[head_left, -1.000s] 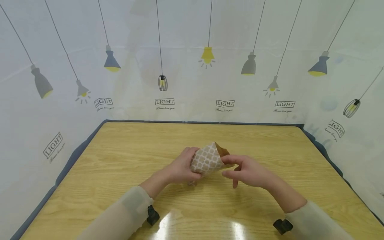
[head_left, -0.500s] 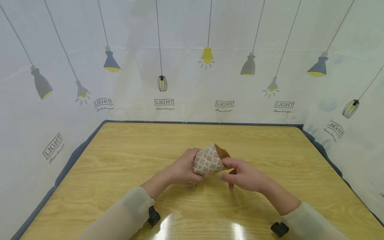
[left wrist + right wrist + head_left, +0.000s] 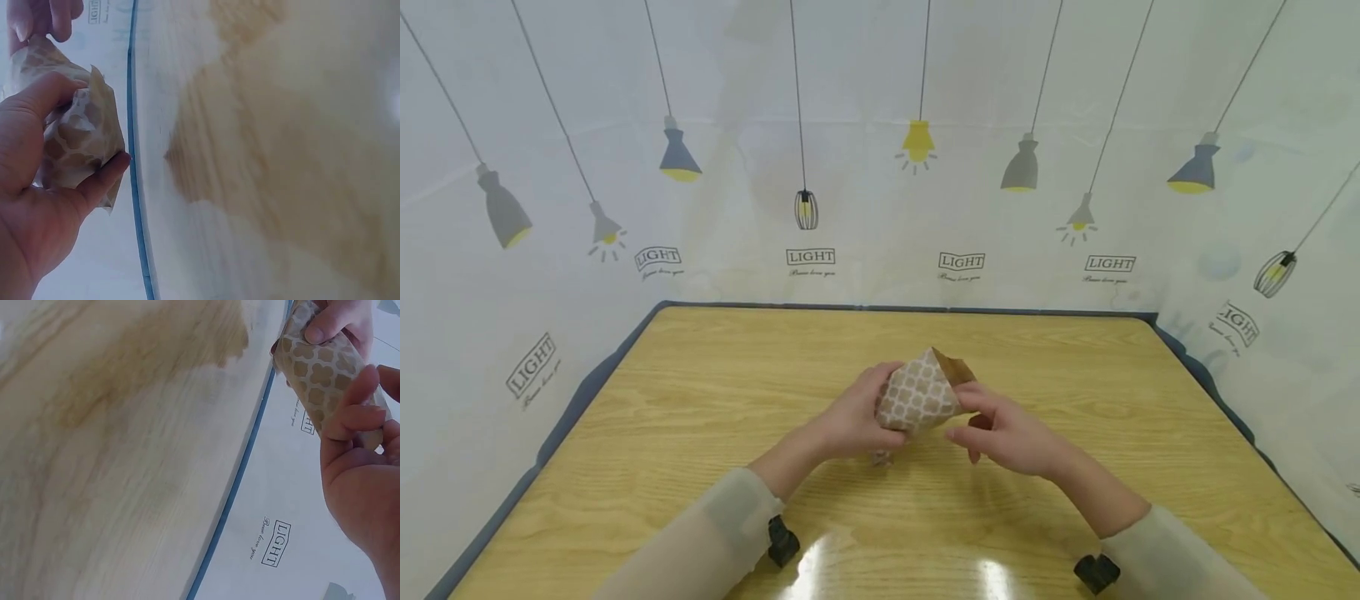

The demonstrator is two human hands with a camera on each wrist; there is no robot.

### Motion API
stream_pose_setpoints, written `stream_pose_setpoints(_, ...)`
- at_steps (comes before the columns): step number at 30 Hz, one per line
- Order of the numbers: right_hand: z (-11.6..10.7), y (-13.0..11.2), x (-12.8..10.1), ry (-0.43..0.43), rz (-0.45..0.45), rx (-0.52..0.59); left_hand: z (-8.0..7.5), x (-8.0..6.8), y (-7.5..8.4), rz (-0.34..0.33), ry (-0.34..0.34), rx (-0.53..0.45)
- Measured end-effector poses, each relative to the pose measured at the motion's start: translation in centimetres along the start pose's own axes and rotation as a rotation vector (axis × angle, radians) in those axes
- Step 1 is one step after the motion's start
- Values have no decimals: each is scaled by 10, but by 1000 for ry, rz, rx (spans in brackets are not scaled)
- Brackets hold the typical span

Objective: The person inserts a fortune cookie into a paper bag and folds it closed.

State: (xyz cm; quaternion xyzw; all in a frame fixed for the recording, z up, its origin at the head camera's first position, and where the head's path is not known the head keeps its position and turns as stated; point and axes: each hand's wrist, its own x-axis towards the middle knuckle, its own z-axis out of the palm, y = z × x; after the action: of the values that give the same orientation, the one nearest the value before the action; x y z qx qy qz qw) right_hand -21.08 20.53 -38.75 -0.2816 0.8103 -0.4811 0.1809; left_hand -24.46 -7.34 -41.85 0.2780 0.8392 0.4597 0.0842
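A brown paper bag (image 3: 917, 396) with a white lattice pattern is held tilted above the table, its mouth gaping to the upper right. My left hand (image 3: 857, 417) grips the bag's lower end; in the left wrist view the thumb and fingers (image 3: 103, 178) wrap round the crumpled paper. At the mouth, my right hand (image 3: 1018, 433) has curled fingers on the lower rim, the index finger overlapping the opening. The right wrist view shows the paper's edge (image 3: 370, 439) among those curled fingers. A crumpled end (image 3: 882, 458) sticks out below the left hand. The bag's inside is mostly hidden.
The light wood table (image 3: 737, 358) spreads under both hands, with a dark blue edge (image 3: 887, 308) along the back. Behind it hangs a white cloth (image 3: 865, 183) printed with lamps. Each wrist carries a small black mount (image 3: 782, 542).
The right hand has shifted slightly left, its index finger closer against the bag's rim. The bag dipped a little and rose again, still in the left hand.
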Motion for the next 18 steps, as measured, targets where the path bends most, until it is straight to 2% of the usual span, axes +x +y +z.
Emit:
stream_pose_setpoints(5,-4,-1,-1,-14,39,22,0,1,0,16,12,-14)
stream_pose_setpoints(12,-8,-3,-2,-16,83,-22,3,4,2,34,15,-11)
stream_pose_setpoints(18,-8,-6,-1,98,89,-9,3,4,5,9,21,-82)
